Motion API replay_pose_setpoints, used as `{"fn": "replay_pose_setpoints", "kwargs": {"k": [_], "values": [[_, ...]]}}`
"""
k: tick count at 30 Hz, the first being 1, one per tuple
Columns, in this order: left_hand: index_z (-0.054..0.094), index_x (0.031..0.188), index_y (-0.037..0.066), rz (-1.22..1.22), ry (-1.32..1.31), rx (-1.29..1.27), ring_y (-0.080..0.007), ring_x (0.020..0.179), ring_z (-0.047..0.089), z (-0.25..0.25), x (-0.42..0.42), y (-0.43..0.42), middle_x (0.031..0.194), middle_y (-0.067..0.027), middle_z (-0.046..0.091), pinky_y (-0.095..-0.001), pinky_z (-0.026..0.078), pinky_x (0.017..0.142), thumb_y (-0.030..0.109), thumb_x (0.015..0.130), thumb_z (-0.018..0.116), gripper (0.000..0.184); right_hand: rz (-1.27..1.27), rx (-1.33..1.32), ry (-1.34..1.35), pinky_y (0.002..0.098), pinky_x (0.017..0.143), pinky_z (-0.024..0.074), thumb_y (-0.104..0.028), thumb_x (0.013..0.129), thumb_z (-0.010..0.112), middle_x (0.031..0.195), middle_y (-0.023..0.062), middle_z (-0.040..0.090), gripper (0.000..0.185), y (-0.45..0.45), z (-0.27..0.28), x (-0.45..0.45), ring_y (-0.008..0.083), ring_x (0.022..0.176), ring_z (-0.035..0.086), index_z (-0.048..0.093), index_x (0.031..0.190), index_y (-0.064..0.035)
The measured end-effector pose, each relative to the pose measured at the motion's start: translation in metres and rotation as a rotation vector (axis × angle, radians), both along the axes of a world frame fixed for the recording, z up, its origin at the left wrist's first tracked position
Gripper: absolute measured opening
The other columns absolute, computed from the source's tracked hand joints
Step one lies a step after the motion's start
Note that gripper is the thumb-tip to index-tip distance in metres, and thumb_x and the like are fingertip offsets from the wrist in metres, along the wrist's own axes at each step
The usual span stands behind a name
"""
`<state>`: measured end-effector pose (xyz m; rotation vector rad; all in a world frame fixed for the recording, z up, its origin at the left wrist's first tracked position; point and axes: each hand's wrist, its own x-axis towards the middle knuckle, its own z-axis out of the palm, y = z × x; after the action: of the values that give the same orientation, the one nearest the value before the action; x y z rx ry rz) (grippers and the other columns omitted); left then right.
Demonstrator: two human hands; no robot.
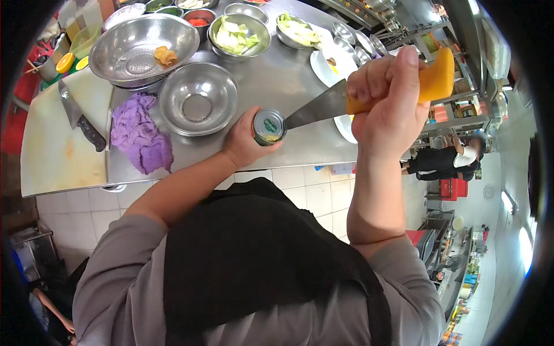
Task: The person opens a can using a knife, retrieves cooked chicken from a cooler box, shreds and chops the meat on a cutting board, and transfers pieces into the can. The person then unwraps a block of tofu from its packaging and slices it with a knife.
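My left hand [245, 140] is wrapped round a small tin can [269, 127] standing near the front edge of the steel table [283, 75]. In my raised right hand [388, 98] is the yellow handle of a large knife [320, 106], its blade slanting down to the left. The blade's tip meets the right side of the can's rim. Just left of the can sits an empty steel bowl [198, 98], and beside that lies a crumpled purple cloth [141, 132].
A black-handled knife [81, 117] lies on a white cutting board [57, 153] at the left. Behind are a colander [130, 52], bowls of cut lettuce [235, 36] and white plates [323, 66]. Another person [441, 158] stands far off at the right.
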<state>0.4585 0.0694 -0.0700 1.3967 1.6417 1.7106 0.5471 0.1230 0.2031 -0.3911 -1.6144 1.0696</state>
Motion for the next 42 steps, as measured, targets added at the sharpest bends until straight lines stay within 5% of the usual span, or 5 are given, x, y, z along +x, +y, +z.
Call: {"fn": "replay_pose_setpoints", "kwargs": {"k": [11, 17, 31, 37, 42], "values": [[0.051, 0.13, 0.005, -0.167, -0.03, -0.104, -0.0245, 0.103, 0.068, 0.003, -0.002, -0.003, 0.112, -0.0115, 0.067, -0.0358, 0.054, 0.09, 0.026, 0.064, 0.094, 0.081, 0.882, -0.759, -0.257, 0.0288, 0.044, 0.0336, -0.042, 0.103, 0.056, 0.053, -0.006, 0.032, 0.044, 0.135, -0.022, -0.07, 0.0101, 0.042, 0.031, 0.039, 0.071, -0.0187], [0.05, 0.131, 0.007, -0.089, -0.002, -0.003, -0.0299, 0.105, 0.067, 0.005, -0.009, -0.012, 0.114, -0.013, 0.066, -0.0393, 0.054, 0.09, 0.029, 0.063, 0.094, 0.084, 0.072, -0.433, -0.108, 0.0319, 0.052, 0.0351, -0.031, 0.1, 0.061, 0.058, -0.0022, 0.031, 0.042, 0.061, -0.007, -0.03, 0.0125, 0.051, 0.033, 0.037, 0.07, -0.0144], [0.051, 0.131, 0.004, -0.123, 0.015, -0.138, -0.026, 0.105, 0.069, 0.008, -0.007, -0.006, 0.113, -0.0146, 0.068, -0.0364, 0.054, 0.091, 0.027, 0.064, 0.093, 0.083, 0.26, -0.24, -0.165, 0.0306, 0.053, 0.034, -0.035, 0.104, 0.052, 0.055, -0.0022, 0.027, 0.042, 0.035, 0.012, -0.01, 0.0118, 0.049, 0.029, 0.036, 0.071, -0.0144], [0.051, 0.13, 0.005, -0.189, 0.035, -0.171, -0.0235, 0.103, 0.069, 0.007, -0.005, -0.009, 0.111, -0.0127, 0.068, -0.0355, 0.054, 0.091, 0.027, 0.064, 0.094, 0.082, 1.013, -0.705, -0.215, 0.0292, 0.044, 0.0352, -0.041, 0.105, 0.051, 0.053, -0.0042, 0.032, 0.042, 0.133, -0.021, -0.067, 0.0111, 0.043, 0.033, 0.042, 0.073, -0.0163], [0.047, 0.134, 0.004, -0.282, -0.037, -0.111, -0.0246, 0.109, 0.065, 0.006, -0.018, -0.021, 0.115, -0.0133, 0.065, -0.0368, 0.051, 0.097, 0.026, 0.065, 0.093, 0.085, 0.378, -0.64, -0.23, 0.0277, 0.042, 0.0321, -0.038, 0.101, 0.06, 0.052, -0.005, 0.031, 0.042, 0.084, -0.008, -0.051, 0.0106, 0.041, 0.031, 0.04, 0.072, -0.0173]]}}
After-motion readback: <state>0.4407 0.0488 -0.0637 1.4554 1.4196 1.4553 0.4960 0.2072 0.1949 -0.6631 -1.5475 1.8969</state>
